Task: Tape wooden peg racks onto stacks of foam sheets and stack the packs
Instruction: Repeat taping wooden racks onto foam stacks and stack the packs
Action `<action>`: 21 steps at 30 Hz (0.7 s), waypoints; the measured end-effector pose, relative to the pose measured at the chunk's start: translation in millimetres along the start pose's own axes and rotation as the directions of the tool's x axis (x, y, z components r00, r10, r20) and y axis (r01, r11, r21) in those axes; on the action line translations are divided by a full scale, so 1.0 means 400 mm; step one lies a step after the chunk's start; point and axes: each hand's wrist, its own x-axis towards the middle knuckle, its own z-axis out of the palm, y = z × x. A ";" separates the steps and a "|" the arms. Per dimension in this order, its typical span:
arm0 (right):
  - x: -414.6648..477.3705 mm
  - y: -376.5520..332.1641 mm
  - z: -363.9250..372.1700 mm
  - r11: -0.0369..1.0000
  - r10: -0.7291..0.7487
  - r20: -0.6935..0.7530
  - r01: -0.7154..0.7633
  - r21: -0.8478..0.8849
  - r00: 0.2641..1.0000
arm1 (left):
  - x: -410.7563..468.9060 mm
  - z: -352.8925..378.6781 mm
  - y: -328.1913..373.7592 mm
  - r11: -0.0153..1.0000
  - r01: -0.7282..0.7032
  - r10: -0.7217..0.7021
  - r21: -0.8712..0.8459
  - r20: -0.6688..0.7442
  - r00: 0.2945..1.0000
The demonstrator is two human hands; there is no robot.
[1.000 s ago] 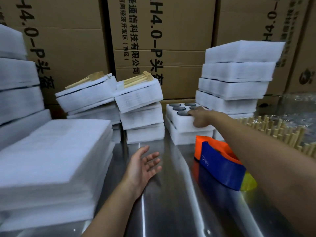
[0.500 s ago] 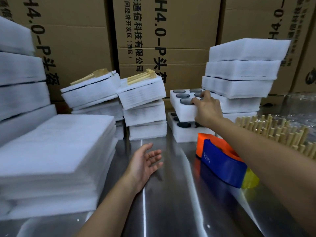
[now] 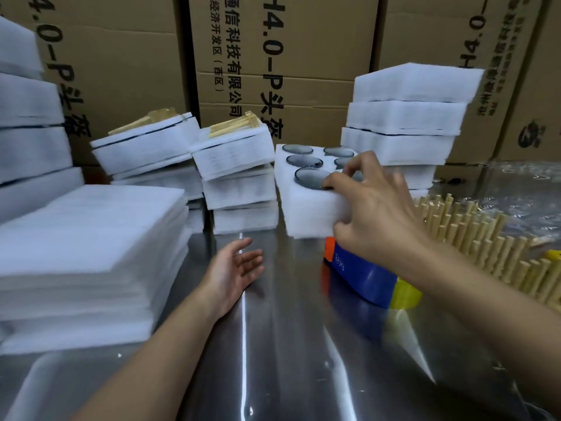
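The right hand grips the white foam block with round dark holes at the far centre, fingers curled on its top and thumb on its near side. The left hand is open, palm up, holding nothing, over the shiny metal table. Pale wooden peg racks lie at the right.

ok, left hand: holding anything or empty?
Empty and open. The left hand is palm up over the steel table, fingers relaxed and spread, nothing in them.
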 end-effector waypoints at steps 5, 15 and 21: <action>-0.090 -0.078 -0.017 0.995 -0.074 0.071 0.068 0.078 0.995 | 0.003 0.006 -0.001 0.999 -0.014 0.014 -0.036 -0.007 1.000; -0.201 -0.193 0.115 0.975 -0.192 0.345 0.137 0.176 0.919 | 0.053 -0.053 0.023 0.957 -0.225 0.270 0.180 -0.283 0.920; -0.208 -0.191 0.124 0.982 -0.155 0.265 0.121 0.142 0.952 | 0.034 -0.043 0.031 0.982 -0.135 0.161 0.134 -0.202 0.966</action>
